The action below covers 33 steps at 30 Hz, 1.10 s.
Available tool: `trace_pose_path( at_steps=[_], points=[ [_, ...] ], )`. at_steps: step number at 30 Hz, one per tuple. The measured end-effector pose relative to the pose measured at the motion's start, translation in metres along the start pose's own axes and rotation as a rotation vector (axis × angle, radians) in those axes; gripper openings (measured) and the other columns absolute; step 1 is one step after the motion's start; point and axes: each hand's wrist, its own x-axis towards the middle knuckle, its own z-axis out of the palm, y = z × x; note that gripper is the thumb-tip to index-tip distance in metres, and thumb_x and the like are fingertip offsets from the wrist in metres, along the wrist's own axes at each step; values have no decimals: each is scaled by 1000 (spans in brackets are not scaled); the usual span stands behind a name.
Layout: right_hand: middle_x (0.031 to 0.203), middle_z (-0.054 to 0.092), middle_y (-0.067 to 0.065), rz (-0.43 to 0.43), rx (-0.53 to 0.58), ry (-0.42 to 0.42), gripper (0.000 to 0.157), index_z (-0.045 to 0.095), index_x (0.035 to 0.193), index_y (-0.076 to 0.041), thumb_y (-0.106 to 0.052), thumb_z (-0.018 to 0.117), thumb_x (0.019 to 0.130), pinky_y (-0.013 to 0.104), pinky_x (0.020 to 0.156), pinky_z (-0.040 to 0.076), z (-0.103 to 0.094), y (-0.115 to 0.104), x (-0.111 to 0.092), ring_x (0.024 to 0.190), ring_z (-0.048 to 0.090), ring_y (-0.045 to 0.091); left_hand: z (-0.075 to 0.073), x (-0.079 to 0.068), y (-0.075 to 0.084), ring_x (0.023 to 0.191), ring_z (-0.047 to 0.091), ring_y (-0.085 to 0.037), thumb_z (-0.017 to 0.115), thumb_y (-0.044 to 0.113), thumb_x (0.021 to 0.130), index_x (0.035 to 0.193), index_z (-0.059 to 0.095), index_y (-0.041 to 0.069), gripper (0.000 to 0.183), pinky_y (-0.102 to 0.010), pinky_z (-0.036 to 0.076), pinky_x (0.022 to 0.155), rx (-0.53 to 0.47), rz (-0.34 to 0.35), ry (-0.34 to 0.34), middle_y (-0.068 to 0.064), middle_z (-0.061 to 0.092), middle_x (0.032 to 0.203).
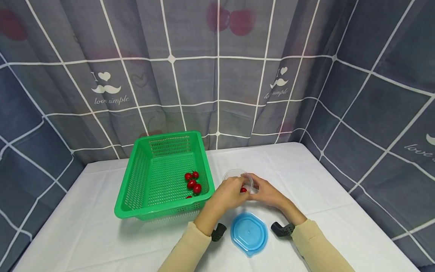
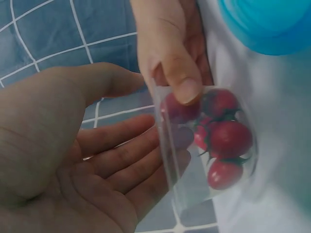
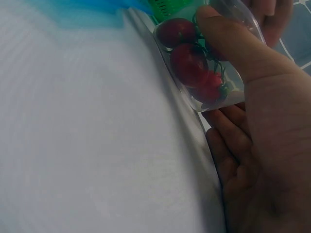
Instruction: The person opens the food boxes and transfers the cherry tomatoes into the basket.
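Note:
A clear plastic container (image 1: pixel 233 172) with red cherry tomatoes (image 2: pixel 231 139) on green stems stands near the middle of the table. My right hand (image 1: pixel 269 194) grips its side, thumb against the wall and fingers around it in the right wrist view. My left hand (image 1: pixel 227 193) reaches over the container from the left. In the left wrist view its fingers are spread and loosely bent, fingertips at the container's mouth, with no tomato between thumb and fingers. Toward me lies a blue lid (image 1: pixel 249 233), flat on the table.
A green perforated basket (image 1: pixel 159 207) stands on the left, several cherry tomatoes (image 1: pixel 192 184) along its right side. White cloth (image 1: pixel 85 234) covers the table. Grey-blue checked curtains (image 1: pixel 200 83) rise behind it and on both sides.

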Motion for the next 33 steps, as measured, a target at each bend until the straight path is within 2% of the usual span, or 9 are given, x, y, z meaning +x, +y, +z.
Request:
trace_pose_path(
  at_steps=[6, 13, 18, 25, 33],
  points=[
    [154, 53, 9, -41, -1, -8, 78, 46, 153, -11, -30, 83, 87, 58, 114, 41, 1, 2, 2, 142, 49, 33, 7, 1, -6, 64, 51, -12, 73, 16, 89, 111, 71, 0, 27, -23, 41, 55, 18, -3, -17, 0, 60, 77],
    [153, 54, 9, -53, 8, -10, 75, 47, 153, -12, -27, 82, 87, 59, 114, 41, 0, 1, 3, 142, 49, 34, 11, 3, -8, 65, 53, -11, 74, 16, 89, 110, 72, 0, 26, -23, 43, 57, 20, 15, -6, -1, 64, 80],
    [154, 53, 11, -51, 9, -12, 77, 46, 153, -11, -29, 82, 88, 60, 114, 40, -1, 0, 2, 142, 49, 36, 11, 3, -8, 70, 60, -12, 78, 17, 88, 112, 72, 0, 30, -22, 48, 61, 13, 25, 3, -5, 71, 88],
    [154, 53, 9, -17, 3, -13, 79, 46, 153, -12, -31, 83, 86, 58, 114, 41, 0, 0, 1, 140, 51, 34, 7, 3, -6, 78, 63, -11, 83, 18, 86, 108, 74, 3, 28, -21, 52, 68, 18, 57, 39, -4, 73, 92],
    [152, 54, 9, 20, 10, 2, 81, 47, 153, -15, -35, 84, 84, 60, 114, 40, 1, -1, -1, 138, 53, 39, 0, 3, -3, 79, 62, -12, 78, 5, 87, 94, 74, 6, 9, -19, 52, 70, -25, 124, 113, -3, 70, 87]
  ],
)
